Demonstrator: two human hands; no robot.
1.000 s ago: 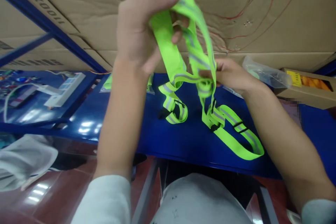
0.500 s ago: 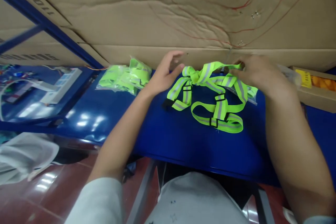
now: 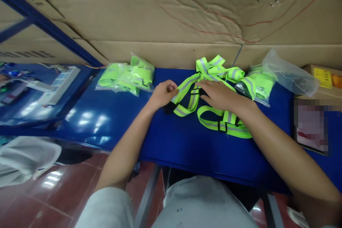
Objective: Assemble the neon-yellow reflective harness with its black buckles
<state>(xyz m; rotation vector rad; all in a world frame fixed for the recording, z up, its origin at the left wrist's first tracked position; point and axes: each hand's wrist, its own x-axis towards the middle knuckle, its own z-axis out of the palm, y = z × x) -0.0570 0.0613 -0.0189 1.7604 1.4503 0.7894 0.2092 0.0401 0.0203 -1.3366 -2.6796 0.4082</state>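
Observation:
A neon-green strap vest with grey reflective stripes and black buckles (image 3: 213, 117) lies in a loose heap on the blue table (image 3: 187, 142). My left hand (image 3: 162, 93) is curled at the heap's left end, pinching a strap. My right hand (image 3: 219, 94) lies flat on top of the straps, fingers stretched out and pointing left. Both forearms reach in from the near edge.
Bagged green vests (image 3: 125, 75) lie at the back left, another bagged one (image 3: 256, 84) and a loose clear bag (image 3: 290, 74) at the back right. A cardboard wall (image 3: 171, 17) closes the back. An open carton (image 3: 324, 78) stands far right, a power strip (image 3: 61, 83) left.
A second ago I held the vest up in the air with both hands. It now lies on the table, and both hands have come down onto it, the right flat on top.

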